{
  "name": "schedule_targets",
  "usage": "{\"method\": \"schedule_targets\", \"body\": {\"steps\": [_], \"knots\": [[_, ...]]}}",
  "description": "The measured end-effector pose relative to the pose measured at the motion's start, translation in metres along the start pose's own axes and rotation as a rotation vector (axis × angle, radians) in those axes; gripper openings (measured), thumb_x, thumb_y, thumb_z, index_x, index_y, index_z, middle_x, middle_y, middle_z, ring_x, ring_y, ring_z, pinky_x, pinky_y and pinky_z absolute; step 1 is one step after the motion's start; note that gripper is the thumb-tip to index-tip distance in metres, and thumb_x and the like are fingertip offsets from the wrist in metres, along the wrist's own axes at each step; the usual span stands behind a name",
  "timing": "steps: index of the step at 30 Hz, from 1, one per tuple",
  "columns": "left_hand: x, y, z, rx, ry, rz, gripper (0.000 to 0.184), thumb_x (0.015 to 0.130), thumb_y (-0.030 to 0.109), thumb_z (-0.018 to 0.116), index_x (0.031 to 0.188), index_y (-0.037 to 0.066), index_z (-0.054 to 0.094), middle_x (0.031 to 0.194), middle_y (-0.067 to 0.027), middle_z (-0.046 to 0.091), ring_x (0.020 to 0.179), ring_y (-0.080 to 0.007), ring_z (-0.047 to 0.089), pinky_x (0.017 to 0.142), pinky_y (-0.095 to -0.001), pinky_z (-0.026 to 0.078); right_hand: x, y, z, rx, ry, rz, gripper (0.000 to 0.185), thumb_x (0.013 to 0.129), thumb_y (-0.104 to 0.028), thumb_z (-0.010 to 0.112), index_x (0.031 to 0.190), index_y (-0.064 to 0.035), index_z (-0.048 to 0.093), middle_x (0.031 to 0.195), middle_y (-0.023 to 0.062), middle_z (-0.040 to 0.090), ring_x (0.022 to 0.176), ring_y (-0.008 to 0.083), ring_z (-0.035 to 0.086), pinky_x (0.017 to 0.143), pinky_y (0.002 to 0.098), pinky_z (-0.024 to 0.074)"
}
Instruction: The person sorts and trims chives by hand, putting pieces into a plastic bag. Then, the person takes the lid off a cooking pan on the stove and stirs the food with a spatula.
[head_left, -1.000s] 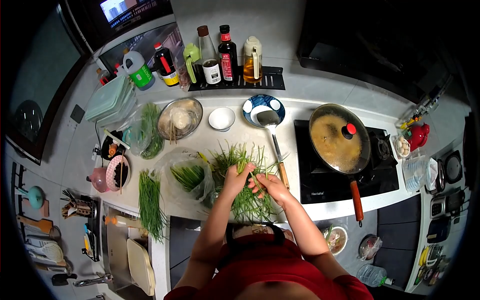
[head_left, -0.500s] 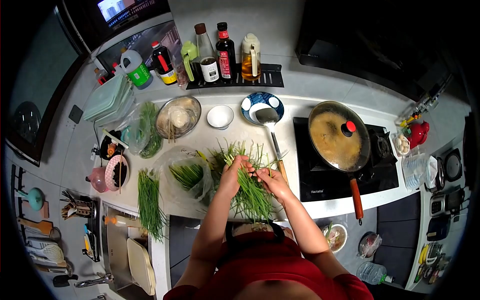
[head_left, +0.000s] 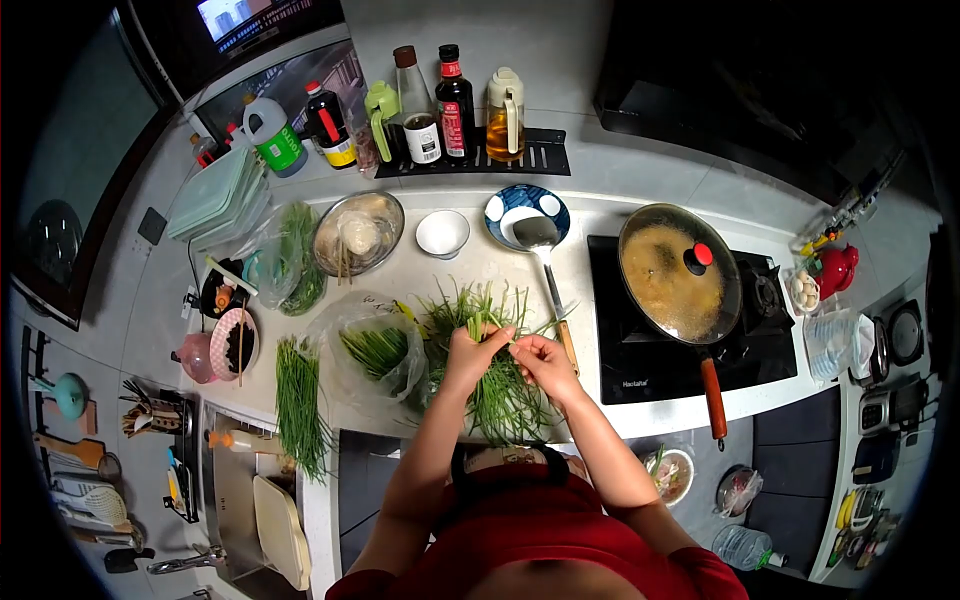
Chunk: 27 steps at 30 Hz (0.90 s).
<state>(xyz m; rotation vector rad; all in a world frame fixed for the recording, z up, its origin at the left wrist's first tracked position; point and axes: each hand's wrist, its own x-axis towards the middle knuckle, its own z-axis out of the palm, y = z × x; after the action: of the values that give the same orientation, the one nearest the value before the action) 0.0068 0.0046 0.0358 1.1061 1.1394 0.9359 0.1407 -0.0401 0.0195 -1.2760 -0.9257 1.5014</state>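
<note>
Long green stalks [head_left: 500, 400] lie in a loose pile on the counter and hang from my grip. My left hand [head_left: 474, 354] is closed round a bunch of them near their pale ends. Just right of it, my right hand [head_left: 546, 362] has its fingers pinched together close to the stalk ends; what they pinch is too small to name. A clear plastic bag [head_left: 400, 350] with more green stalks sits left of my hands. Further left, a neat bundle of stalks [head_left: 298, 405] lies over the counter's front edge.
A lidded pan [head_left: 675, 280] stands on the black stove [head_left: 650, 375] at right. A spatula [head_left: 556, 305] rests on a blue patterned bowl [head_left: 512, 205]. Behind are a white bowl [head_left: 442, 232], a metal bowl [head_left: 335, 262] and bottles [head_left: 455, 110]. The sink [head_left: 235, 500] is at lower left.
The bunch in my left hand first spread out below the hands and now hangs lower behind them. My right hand's fingers have drawn together into a pinch beside my left hand.
</note>
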Motion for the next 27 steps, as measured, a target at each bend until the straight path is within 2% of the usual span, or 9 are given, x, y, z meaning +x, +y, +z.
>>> {"method": "schedule_targets", "body": {"steps": [2,4,10,14,16,20,21,24,27], "knots": [[0.002,-0.002,-0.005,-0.029,0.038,-0.121,0.022,0.075,0.022,0.068,0.067,0.005,0.058,0.055,0.0037,0.046,0.045,-0.0049,0.036,0.040,-0.0221,0.027,-0.001,-0.002,-0.001,0.041,-0.023,0.018,0.010,0.084,-0.016,0.058,0.083,-0.0058,0.058,0.063,-0.0042,0.052,0.051,0.0024,0.042,0.045,0.0168,0.0316],[0.005,-0.007,-0.012,-0.236,0.065,-0.121,0.021,0.077,0.025,0.067,0.073,0.007,0.056,0.051,0.0070,0.034,0.044,-0.0045,0.029,0.041,-0.0225,0.025,-0.001,-0.004,0.000,0.055,-0.033,0.020,0.010,0.084,-0.016,0.058,0.082,-0.0060,0.059,0.064,-0.0039,0.052,0.050,0.0025,0.042,0.044,0.0168,0.0313],[0.014,-0.016,-0.027,-0.401,0.207,-0.116,0.020,0.082,0.025,0.062,0.080,0.007,0.054,0.060,0.0073,0.034,0.047,-0.0035,0.027,0.042,-0.0220,0.023,-0.005,-0.006,-0.003,0.185,-0.104,0.120,0.019,0.088,-0.018,0.052,0.086,-0.0019,0.061,0.065,-0.0009,0.054,0.051,0.0049,0.043,0.046,0.0183,0.0330],[0.002,-0.004,-0.022,-0.372,-0.001,-0.130,0.029,0.085,0.029,0.057,0.092,0.001,0.057,0.063,0.0065,0.038,0.048,-0.0034,0.028,0.042,-0.0213,0.022,-0.004,-0.005,-0.003,0.171,-0.098,0.115,0.022,0.089,-0.020,0.050,0.084,-0.0013,0.062,0.064,-0.0009,0.054,0.051,0.0055,0.042,0.045,0.0199,0.0323],[0.001,-0.008,-0.021,-0.226,-0.159,-0.120,0.032,0.086,0.031,0.055,0.093,0.000,0.058,0.064,0.0048,0.040,0.049,-0.0036,0.029,0.042,-0.0217,0.023,-0.001,-0.003,-0.004,0.176,-0.141,0.132,0.024,0.089,-0.022,0.049,0.087,-0.0012,0.061,0.070,0.0004,0.055,0.058,0.0063,0.047,0.051,0.0199,0.0363],[0.008,-0.006,-0.007,-0.383,-0.037,-0.210,0.030,0.088,0.031,0.051,0.080,0.003,0.055,0.064,0.0004,0.043,0.054,-0.0088,0.038,0.047,-0.0239,0.031,0.004,-0.001,0.004,0.134,-0.022,0.021,0.032,0.090,-0.028,0.047,0.103,0.0001,0.056,0.090,0.0030,0.059,0.080,0.0086,0.053,0.073,0.0212,0.0412],[0.013,-0.011,-0.014,-0.434,-0.116,-0.245,0.030,0.088,0.033,0.050,0.077,0.005,0.054,0.070,-0.0022,0.048,0.064,-0.0121,0.045,0.056,-0.0265,0.037,0.005,-0.001,0.000,0.094,-0.100,0.147,0.041,0.089,-0.033,0.048,0.112,0.0004,0.052,0.105,0.0058,0.056,0.099,0.0111,0.049,0.089,0.0229,0.0343],[0.025,-0.021,-0.011,-0.433,-0.055,-0.246,0.030,0.087,0.034,0.051,0.078,0.006,0.054,0.079,-0.0026,0.052,0.075,-0.0141,0.047,0.063,-0.0291,0.040,0.004,-0.004,0.002,-0.058,-0.199,0.135,0.052,0.086,-0.043,0.049,0.114,0.0012,0.049,0.107,0.0104,0.055,0.103,0.0139,0.047,0.091,0.0274,0.0341],[0.027,-0.008,-0.004,-0.365,-0.091,-0.288,0.032,0.085,0.037,0.055,0.085,0.005,0.056,0.086,-0.0037,0.053,0.082,-0.0152,0.048,0.068,-0.0315,0.041,0.007,-0.010,0.003,-0.138,-0.385,0.109,0.045,0.085,-0.032,0.054,0.114,0.0019,0.048,0.102,0.0104,0.057,0.100,0.0142,0.048,0.090,0.0271,0.0333]]}}
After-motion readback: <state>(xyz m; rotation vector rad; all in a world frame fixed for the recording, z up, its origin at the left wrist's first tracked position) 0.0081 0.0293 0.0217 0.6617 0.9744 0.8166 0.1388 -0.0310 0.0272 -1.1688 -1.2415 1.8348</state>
